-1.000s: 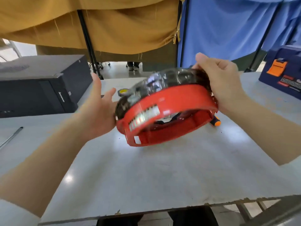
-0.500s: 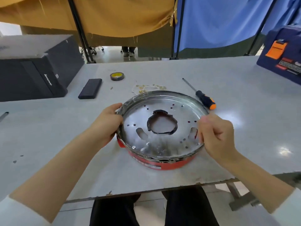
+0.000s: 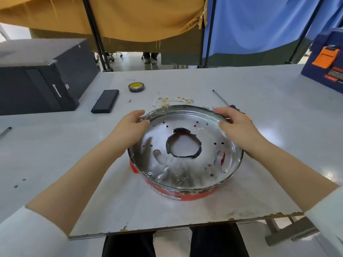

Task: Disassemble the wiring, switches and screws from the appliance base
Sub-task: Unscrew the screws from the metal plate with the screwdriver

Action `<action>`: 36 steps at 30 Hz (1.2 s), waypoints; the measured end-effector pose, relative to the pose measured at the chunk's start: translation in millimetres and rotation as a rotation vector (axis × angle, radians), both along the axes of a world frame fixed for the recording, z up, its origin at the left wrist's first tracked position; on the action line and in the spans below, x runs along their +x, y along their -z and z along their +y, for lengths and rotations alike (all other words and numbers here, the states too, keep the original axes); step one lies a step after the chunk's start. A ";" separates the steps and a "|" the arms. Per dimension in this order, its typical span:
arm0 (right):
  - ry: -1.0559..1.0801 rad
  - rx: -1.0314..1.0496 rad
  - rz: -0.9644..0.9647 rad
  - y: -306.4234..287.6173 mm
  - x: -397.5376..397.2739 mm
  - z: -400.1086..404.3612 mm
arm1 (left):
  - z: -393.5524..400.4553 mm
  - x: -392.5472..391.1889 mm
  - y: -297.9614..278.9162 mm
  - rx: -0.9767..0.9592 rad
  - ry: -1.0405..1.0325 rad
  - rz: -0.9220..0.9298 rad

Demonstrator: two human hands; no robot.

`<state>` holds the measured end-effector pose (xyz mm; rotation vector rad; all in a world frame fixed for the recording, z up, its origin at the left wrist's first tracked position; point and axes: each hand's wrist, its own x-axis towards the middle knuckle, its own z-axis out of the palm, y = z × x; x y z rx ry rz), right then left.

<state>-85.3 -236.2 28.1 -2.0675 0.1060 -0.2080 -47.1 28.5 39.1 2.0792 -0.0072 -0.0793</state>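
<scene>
Hands (image 3: 130,129) on appliance base (image 3: 185,158) rim

The appliance base (image 3: 185,151) is sitting on the tabletop (image 3: 269,112). Behind it the loose wiring (image 3: 171,100) is lying; farther back-left, the tape roll (image 3: 136,87) and flat case (image 3: 105,101). The screwdriver (image 3: 222,100) is lying behind-right, the computer tower (image 3: 40,76) far left.

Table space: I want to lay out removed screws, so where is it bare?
Bare patches: the near-left table between the computer case and the appliance base, and the right side between the screwdriver and the blue toolbox. Behind the base it is crowded: wires, tape roll, black phone.
</scene>
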 end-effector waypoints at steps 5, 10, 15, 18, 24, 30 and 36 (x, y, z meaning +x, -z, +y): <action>0.052 -0.052 -0.058 1.8 23.4 -6.4 | 4.0 20.1 2.0 0.295 0.061 -0.100; 0.259 -0.683 0.085 10.8 49.6 -51.8 | 7.6 25.8 12.0 0.339 0.042 -0.144; 0.306 -0.696 0.183 31.6 62.4 -66.5 | 9.9 28.2 15.0 0.309 0.045 -0.148; 0.335 -0.723 0.213 36.3 66.8 -66.8 | 9.7 28.2 15.6 0.296 0.057 -0.155; 0.357 -0.584 0.247 25.2 65.5 -62.1 | 9.2 27.9 18.4 0.293 0.055 -0.162; 0.240 -0.204 -0.085 -5.8 45.7 -46.1 | 9.7 28.9 18.9 0.245 0.058 -0.153; 0.060 0.068 -0.276 -59.8 22.7 -25.7 | 5.8 19.5 4.3 0.118 0.095 -0.251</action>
